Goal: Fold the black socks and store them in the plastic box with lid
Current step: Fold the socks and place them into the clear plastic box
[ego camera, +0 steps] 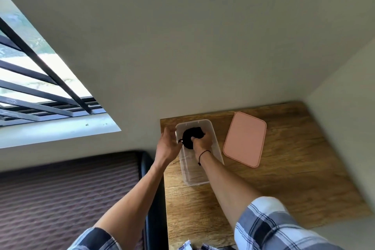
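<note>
A clear plastic box point(211, 128) stands open on the wooden table point(294, 168). A bundle of black socks point(191, 135) sits in the box's far end. My right hand point(202, 144) reaches down into the box, its fingers closed on the socks. At the box's left wall hovers my left hand point(167, 144), fingers apart, close to the rim; whether it touches the rim I cannot tell. The pink lid point(244, 139) lies flat on the table, just right of the box.
The table fits into a corner, with a wall behind it and another on its right. A bed with a dark striped cover point(67, 193) lies to the left below the table edge. A barred window point(30, 79) is at upper left.
</note>
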